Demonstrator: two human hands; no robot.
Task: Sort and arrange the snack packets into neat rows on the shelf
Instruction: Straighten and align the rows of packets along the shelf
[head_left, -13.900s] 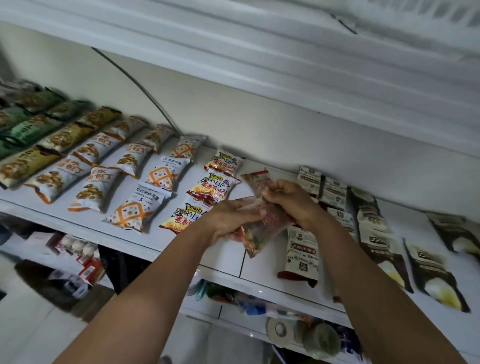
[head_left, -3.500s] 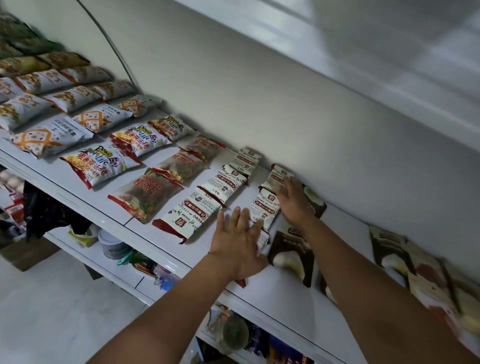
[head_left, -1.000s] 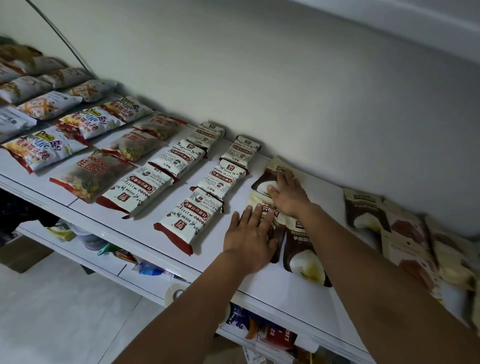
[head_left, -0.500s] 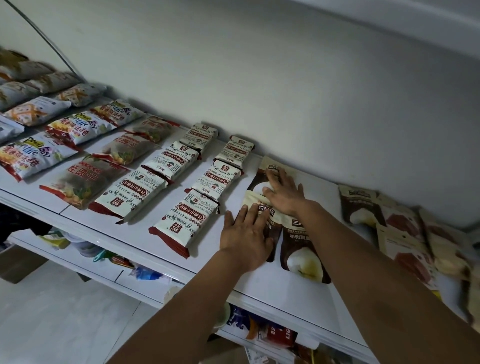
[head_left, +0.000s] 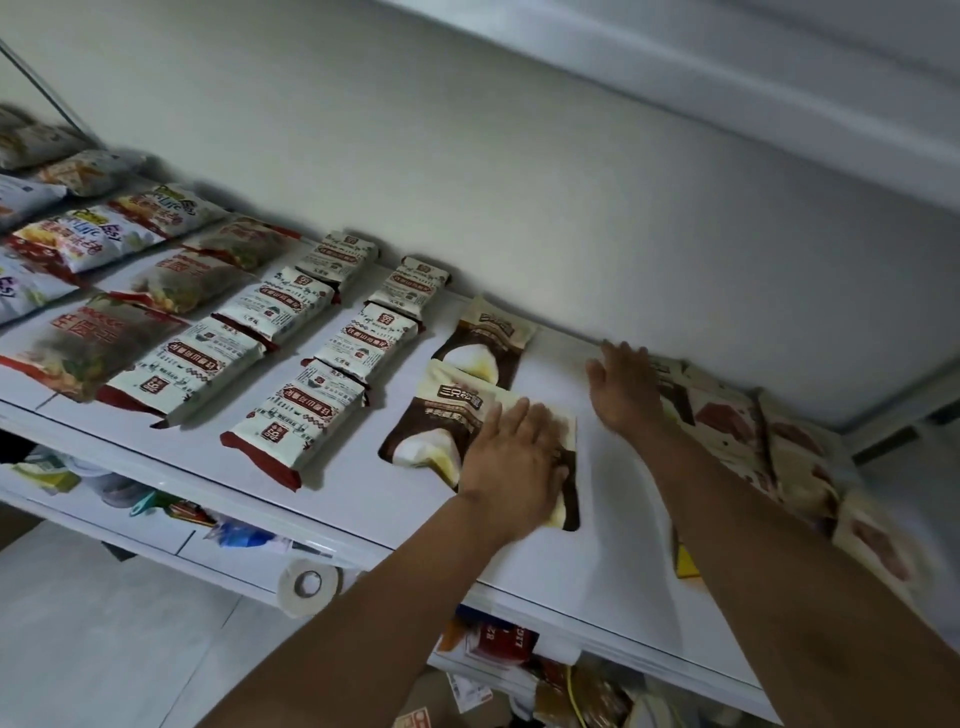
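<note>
Head view: left hand (head_left: 514, 460) flat on a brown packet (head_left: 570, 483); right hand (head_left: 623, 387) spread open, holding nothing.

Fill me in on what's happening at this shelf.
A person is laying snack packets in rows on a white shelf. The left hand presses flat on the brown packets near the front edge. The right hand, fingers spread, reaches to the loose pile by the wall on the right. The white packets to the left lie in two neat rows.
</note>
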